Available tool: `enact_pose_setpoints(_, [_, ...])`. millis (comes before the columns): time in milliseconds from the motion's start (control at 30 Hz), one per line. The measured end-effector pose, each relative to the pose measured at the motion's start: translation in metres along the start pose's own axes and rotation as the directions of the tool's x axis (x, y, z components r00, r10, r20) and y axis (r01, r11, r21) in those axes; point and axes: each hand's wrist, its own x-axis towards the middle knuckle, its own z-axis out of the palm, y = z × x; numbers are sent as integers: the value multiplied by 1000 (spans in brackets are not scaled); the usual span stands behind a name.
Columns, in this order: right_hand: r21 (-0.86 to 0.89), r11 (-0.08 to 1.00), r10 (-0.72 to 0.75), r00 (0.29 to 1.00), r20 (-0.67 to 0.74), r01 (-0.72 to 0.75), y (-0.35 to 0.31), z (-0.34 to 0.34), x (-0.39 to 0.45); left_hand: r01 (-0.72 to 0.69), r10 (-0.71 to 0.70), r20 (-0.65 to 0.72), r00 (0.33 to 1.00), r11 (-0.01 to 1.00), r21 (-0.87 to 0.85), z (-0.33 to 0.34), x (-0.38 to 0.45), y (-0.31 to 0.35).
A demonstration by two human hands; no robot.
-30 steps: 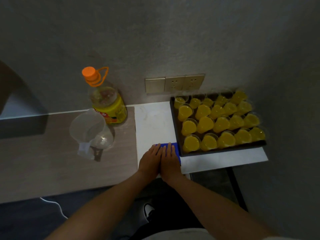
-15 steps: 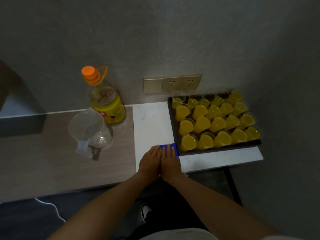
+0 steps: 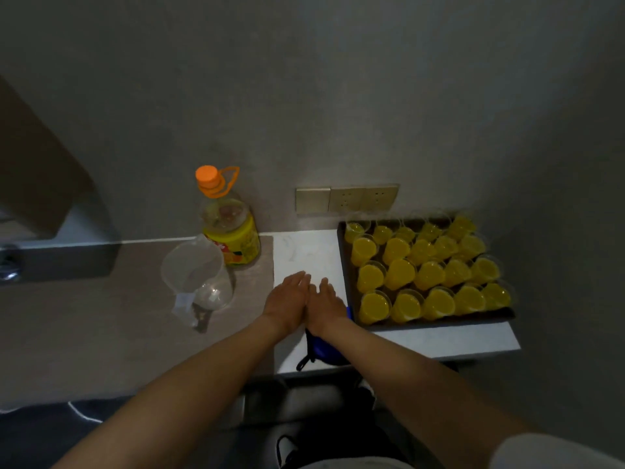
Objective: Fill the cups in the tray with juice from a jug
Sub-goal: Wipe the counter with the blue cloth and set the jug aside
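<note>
The left hand (image 3: 289, 299) and the right hand (image 3: 326, 304) lie side by side above the white part of the bench (image 3: 304, 255), their inner edges touching, palms down; the fingers (image 3: 299, 280) of both are straight and released, grasping nothing. Just beneath the right wrist a blue object (image 3: 321, 348) with a dark strap rests on the near edge of the white surface, partly hidden by the forearm; what it is cannot be told.

To the right of the hands sits the dark tray (image 3: 439, 321), its left wall just beside the right hand; it is packed with clear cups (image 3: 373, 308) standing in rows, each one showing yellow juice; the far row stands close to the wall.

To the left, on the brown part of the bench, the clear jug (image 3: 196, 275) stands upright, apart from the left hand; it looks see-through all the way down, with no yellow visible in it; a pale tag hangs at its near side. Just behind the jug, against the wall, stands a juice bottle (image 3: 231, 236) with a yellow label and an orange cap; its upper part is clear. On the wall above the white surface is a row of socket plates (image 3: 346, 199).
</note>
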Motion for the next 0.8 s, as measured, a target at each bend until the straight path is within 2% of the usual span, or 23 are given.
enact_pose_setpoints(100, [-8, 998, -56, 997, -47, 56, -17, -45, 8, 63, -62, -60, 996, 998, 24, -44, 6, -5])
enact_pose_setpoints(267, [14, 992, -125, 986, -114, 127, -51, -113, 17, 71, -47, -197, 979, 990, 120, -110, 7, -18])
enact_pose_setpoints(467, [22, 982, -180, 974, -139, 185, -85, -151, 24, 129, -79, -252, 965, 973, 192, -163, -5, -39])
enact_pose_setpoints(667, [144, 967, -186, 968, -167, 211, -111, -167, 34, 344, -282, -283, 917, 917, 200, -185, -36, -52])
enact_pose_setpoints(800, [227, 949, -187, 971, -152, 218, -125, -164, 53, 494, -424, -358, 832, 860, 129, -198, -43, -70])
